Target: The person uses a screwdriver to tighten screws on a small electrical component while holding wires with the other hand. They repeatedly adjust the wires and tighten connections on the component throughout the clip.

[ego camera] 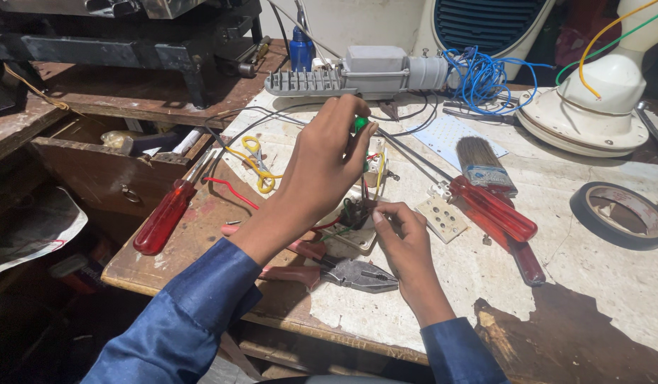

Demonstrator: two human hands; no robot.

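Observation:
My left hand (325, 167) is raised over the workbench and grips a screwdriver with a green handle tip (360, 124), its shaft pointing down. Below it lies a small cream-coloured electrical plate (357, 238) with black, red, yellow and green wires (354, 212) bunched on it. My right hand (403, 231) rests on the bench and pinches those wires at the plate's right side. Both arms wear dark blue sleeves.
Pliers with red grips (343, 270) lie just in front. Red-handled screwdrivers lie at left (162, 217) and right (492, 210). A brush (485, 167), tape roll (620, 213), white socket plate (443, 218), grey lamp housing (364, 71), blue wire bundle (485, 75) and white fan base (592, 114) surround the spot.

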